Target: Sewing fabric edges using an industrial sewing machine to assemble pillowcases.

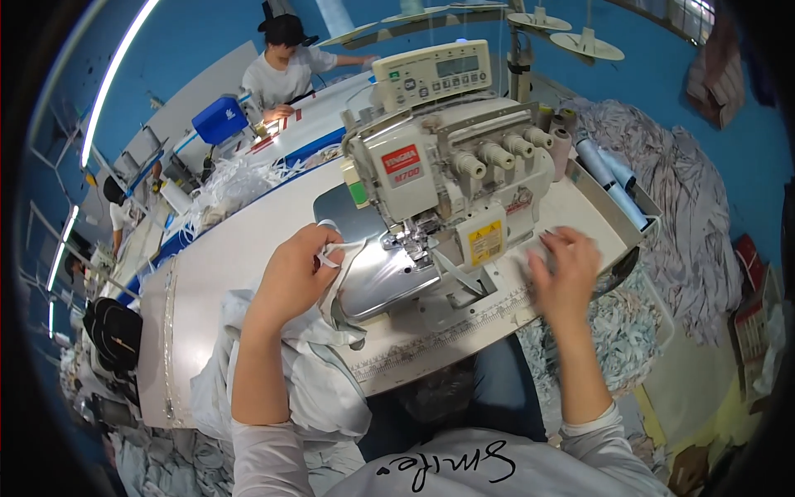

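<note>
My left hand (300,269) pinches the edge of a pale grey-white garment (302,364) by a thin white strip (356,247). That edge reaches toward the needle area of a cream overlock sewing machine (414,199). The rest of the cloth bunches under my left forearm and hangs over the table's front edge. My right hand (565,273) is raised to the right of the machine, slightly smeared by motion, with fingers apart and nothing in them. A polished metal plate (373,286) lies under the machine's head, between my left hand and the needle.
A control panel (435,74) tops the machine. Thread spools (609,178) lie in a tray at right. Heaped cloth (662,207) and a container of scraps (596,340) stand beyond. A measuring tape (439,338) runs along the table front. A co-worker (286,70) sits at the far left.
</note>
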Demonstrator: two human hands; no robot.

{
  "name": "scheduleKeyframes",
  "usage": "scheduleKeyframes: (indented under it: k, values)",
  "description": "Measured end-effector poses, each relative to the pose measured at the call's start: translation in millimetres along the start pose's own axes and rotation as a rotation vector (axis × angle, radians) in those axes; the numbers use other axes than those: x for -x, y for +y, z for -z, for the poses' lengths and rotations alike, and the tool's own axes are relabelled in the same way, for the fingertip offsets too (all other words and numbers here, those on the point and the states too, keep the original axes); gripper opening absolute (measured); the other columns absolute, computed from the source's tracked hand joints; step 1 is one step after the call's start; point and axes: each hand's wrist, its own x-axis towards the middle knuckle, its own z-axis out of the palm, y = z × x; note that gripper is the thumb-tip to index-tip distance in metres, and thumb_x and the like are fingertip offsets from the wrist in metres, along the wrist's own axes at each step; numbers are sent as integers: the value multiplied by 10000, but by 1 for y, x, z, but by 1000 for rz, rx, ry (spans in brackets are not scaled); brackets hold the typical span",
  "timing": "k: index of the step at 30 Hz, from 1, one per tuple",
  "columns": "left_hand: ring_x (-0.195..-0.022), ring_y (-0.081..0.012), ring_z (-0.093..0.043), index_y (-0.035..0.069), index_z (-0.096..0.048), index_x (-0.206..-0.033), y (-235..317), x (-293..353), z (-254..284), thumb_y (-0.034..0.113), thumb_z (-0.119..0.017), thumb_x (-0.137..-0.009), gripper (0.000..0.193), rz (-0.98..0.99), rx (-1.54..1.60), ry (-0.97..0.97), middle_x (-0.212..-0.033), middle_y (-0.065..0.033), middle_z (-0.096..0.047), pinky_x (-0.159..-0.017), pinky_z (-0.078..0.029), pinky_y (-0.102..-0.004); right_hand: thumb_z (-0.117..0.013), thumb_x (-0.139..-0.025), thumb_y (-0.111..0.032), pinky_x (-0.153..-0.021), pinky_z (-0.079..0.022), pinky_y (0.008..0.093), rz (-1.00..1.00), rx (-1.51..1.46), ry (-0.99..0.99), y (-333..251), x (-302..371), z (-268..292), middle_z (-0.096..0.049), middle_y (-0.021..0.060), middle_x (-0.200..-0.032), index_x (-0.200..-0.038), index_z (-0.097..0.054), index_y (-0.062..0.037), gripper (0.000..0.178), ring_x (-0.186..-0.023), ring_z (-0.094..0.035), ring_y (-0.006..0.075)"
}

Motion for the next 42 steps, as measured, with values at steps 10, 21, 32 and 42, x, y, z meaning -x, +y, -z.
scheduleKeyframes:
  k: [10,21,32,42]
  values:
    - [-621,-208,-556,12,-568,-966,-2,2,-8,121,-615,-850,166,114,54,27,-827,-124,-588,-606,-461,-302,-711,-769,-42,-565,-498,280,-96,-821,50,-90,-17,-53,-615,95,-881,-935,-656,-15,177,-637,-607,202]
    - [-651,-244,-566,27,-573,-966,-6,3,-6,141,-612,-848,169,99,42,32,-868,-133,-593,-634,-464,-330,-577,-772,-28,-659,-487,393,122,-304,-773,-38,8,13,-538,108,-825,-845,-573,-54,77,-786,-609,311]
    - [-719,-227,-556,91,-652,-1012,-32,8,-4,120,-676,-764,252,-222,35,100,-816,-85,-566,-631,-465,-325,-790,-671,-307,-918,-438,453,638,-933,-568,-206,60,-3,-495,171,-1276,-1234,-502,-64,677,-1208,-466,347]
    - [-892,-172,-592,48,-591,-1095,-39,236,11,78,-664,-818,289,86,286,734,-1110,-125,-572,-776,-482,-265,-683,-618,-34,-614,-457,405,769,-929,-685,-257,92,-33,-605,129,-789,-857,-605,-44,252,-719,-587,326]
